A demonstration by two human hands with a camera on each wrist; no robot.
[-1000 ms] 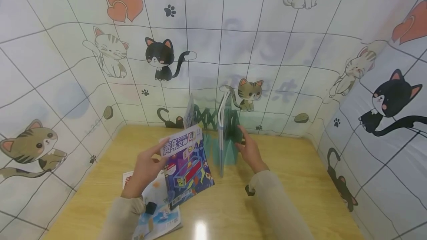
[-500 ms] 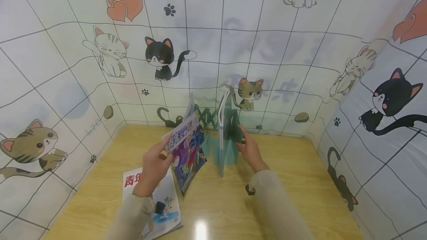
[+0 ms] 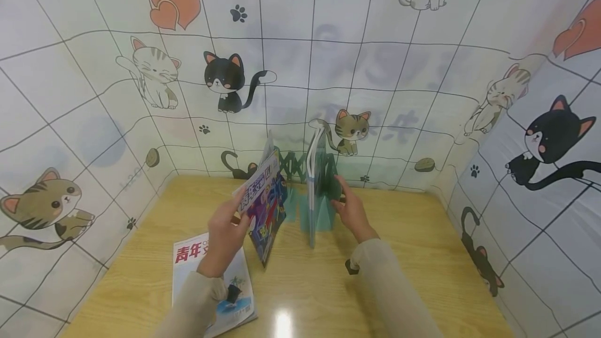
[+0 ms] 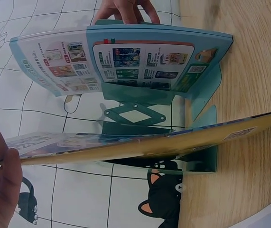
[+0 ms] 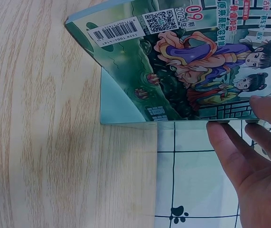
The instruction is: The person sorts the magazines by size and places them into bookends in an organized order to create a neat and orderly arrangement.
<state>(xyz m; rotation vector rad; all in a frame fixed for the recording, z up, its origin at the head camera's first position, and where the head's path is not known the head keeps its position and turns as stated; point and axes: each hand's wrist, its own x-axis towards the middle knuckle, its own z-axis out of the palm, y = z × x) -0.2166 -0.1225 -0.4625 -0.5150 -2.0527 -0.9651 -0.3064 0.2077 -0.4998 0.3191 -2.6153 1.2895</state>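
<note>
My left hand (image 3: 228, 236) pinches the edge of a purple magazine (image 3: 267, 207), tilted and close to the left part of a green expanding bookend (image 3: 324, 219). The left wrist view shows this magazine (image 4: 140, 151) nearly edge-on, with the thumb and fingers at its near edge. Upright magazines (image 3: 311, 186) stand at the bookend's right part. There, my right hand (image 3: 353, 214) holds the bookend's side. In the right wrist view, its thumb and fingers (image 5: 232, 152) meet at the edge beside a green illustrated magazine cover (image 5: 206, 76). Part of the grip is hidden.
A white magazine (image 3: 190, 270) with red lettering lies flat at the left, on top of another, partly under my left forearm. Another thin upright magazine (image 3: 269, 146) shows behind the purple one. The wooden table (image 3: 399, 254) meets a cat-patterned wall covering (image 3: 291, 82).
My left hand has moved right and forward with the purple magazine, turning it from facing me to nearly edge-on beside the bookend. The white magazine is more exposed. My right hand stays still.
</note>
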